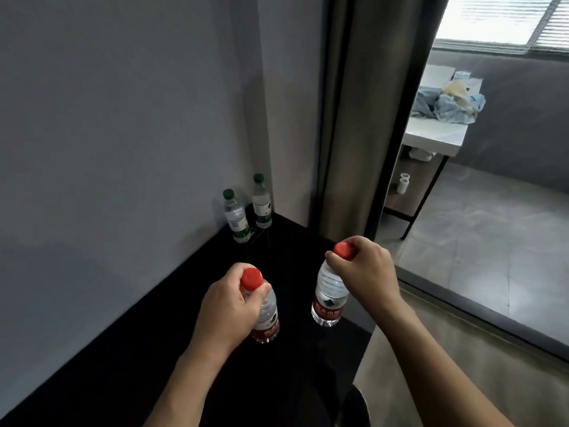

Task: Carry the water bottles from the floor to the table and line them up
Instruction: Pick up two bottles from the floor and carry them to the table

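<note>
Holding two clear plastic water bottles by the neck, one per hand. Left hand (226,306) grips the left red-capped bottle (267,318) under its cap; right hand (365,269) pinches the right red-capped bottle (329,295) the same way. Both hang upright over the black surface (138,349); cannot tell if either base touches it yet. Looks like the set-down step. Two clear bottles with green caps, the nearer one (236,218) and the one behind it (261,204), already stand just beside each other in the far corner by the grey wall (123,118). Next move, my read: lower both red-caps in line with the green pair, keep them vertical, release once seated. All four look full or nearly so, caps on. Risk: top-heavy neck grip, bottle could swing.
</note>
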`<state>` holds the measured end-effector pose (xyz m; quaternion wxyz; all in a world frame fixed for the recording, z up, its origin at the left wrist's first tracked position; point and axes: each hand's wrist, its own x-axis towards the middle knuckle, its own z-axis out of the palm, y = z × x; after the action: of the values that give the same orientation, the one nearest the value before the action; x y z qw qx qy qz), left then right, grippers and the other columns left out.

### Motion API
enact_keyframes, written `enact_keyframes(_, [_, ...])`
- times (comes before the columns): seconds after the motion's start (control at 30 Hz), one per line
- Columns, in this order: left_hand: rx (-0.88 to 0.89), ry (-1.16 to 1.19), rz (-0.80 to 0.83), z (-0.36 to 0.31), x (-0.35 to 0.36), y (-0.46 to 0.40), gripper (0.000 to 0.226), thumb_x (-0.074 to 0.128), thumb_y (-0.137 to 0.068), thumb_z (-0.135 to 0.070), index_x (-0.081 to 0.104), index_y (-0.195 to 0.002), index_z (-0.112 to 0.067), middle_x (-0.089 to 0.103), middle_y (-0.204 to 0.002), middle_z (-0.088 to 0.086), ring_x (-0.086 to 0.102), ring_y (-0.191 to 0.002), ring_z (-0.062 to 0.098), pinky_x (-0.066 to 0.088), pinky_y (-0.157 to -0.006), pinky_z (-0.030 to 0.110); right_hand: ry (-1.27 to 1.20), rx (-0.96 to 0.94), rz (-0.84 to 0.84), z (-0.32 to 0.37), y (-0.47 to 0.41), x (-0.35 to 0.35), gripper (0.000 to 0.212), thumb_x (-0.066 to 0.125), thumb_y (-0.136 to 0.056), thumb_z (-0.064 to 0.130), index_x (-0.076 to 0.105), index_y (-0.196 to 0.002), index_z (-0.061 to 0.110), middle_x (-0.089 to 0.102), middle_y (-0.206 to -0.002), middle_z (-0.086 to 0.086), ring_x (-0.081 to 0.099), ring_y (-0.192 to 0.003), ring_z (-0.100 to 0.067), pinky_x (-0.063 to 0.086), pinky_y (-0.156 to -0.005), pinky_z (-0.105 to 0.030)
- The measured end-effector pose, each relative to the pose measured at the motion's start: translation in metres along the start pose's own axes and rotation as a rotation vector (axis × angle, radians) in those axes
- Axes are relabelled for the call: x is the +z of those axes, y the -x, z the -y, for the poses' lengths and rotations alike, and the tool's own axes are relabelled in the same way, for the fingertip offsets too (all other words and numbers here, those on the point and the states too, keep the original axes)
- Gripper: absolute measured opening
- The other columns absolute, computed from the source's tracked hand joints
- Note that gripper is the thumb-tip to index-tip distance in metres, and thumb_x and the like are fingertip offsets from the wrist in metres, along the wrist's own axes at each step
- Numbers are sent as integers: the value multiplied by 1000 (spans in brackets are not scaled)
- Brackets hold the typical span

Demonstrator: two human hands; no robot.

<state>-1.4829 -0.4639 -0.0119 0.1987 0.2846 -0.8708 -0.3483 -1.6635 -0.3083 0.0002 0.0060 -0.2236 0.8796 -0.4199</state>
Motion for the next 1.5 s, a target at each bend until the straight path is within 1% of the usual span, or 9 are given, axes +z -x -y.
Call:
enact_keyframes(0.1, [-63,-33,-28,2,23,-33,12,68,-86,-39,56,-88,-37,62,-82,-24,62,-69,0,43,-55,12,-12,-4,66,-22,-47,18,14,69,-73,41,63,-74,28,62,-66,15,59,-66,0,44,-58,-19])
enact_keyframes(0.37, [-345,-146,-146,-5,88,-130,18,68,-87,-42,54,-98,-39,62,-74,-14,61,-70,-4,42,-56,13,21,-83,360,-65,-188,59,25,65,-72,48,60,-80,25,65,-74,9,63,-74,-16,53,-67,-34])
enact_keyframes(0.63, [-448,-276,-192,9,122,-211,24,62,-91,-41,51,-109,-28,54,-70,-14,54,-62,1,36,-51,19,101,-280,569,-57,-282,125,28,65,-78,46,65,-97,25,68,-85,1,64,-81,-24,53,-72,-37])
enact_keyframes(0.83, [-481,-308,-158,41,140,-236,21,62,-93,-33,49,-107,-24,48,-72,-15,47,-59,-4,29,-50,13,136,-347,712,-53,-304,173,16,65,-82,41,63,-91,28,65,-79,6,62,-76,-18,52,-68,-34])
enact_keyframes(1.0, [-491,-252,-156,58,144,-241,20,57,-95,-33,46,-108,-24,53,-81,-11,56,-70,6,44,-58,25,165,-302,724,-46,-317,195,20,67,-82,37,62,-96,24,64,-83,2,62,-78,-19,56,-71,-38])
enact_keyframes(1.2, [-479,-224,-132,58,145,-239,23,54,-95,-37,37,-108,-28,47,-81,-13,49,-67,-1,33,-54,17,252,-306,718,-44,-312,196,28,66,-85,42,58,-103,23,65,-92,-4,62,-81,-24,55,-73,-39])
enact_keyframes(1.33, [-505,-250,-113,47,141,-240,24,53,-98,-38,39,-112,-25,57,-92,-7,57,-76,6,50,-64,28,303,-282,733,-37,-304,186,30,60,-90,43,51,-110,23,65,-97,-7,62,-84,-26,56,-75,-44])
enact_keyframes(1.4, [-544,-285,-93,40,138,-236,35,55,-96,-40,38,-122,-23,60,-104,-1,62,-86,13,56,-73,36,340,-314,727,-37,-297,176,44,55,-92,46,41,-127,24,65,-104,-9,64,-90,-29,55,-77,-44])
enact_keyframes(1.5, [-644,-349,-95,30,131,-222,72,61,-90,-49,23,-144,-22,55,-126,7,59,-108,25,53,-78,38,303,-382,620,-35,-282,153,59,53,-93,49,29,-141,25,64,-113,-11,64,-95,-32,53,-73,-41])
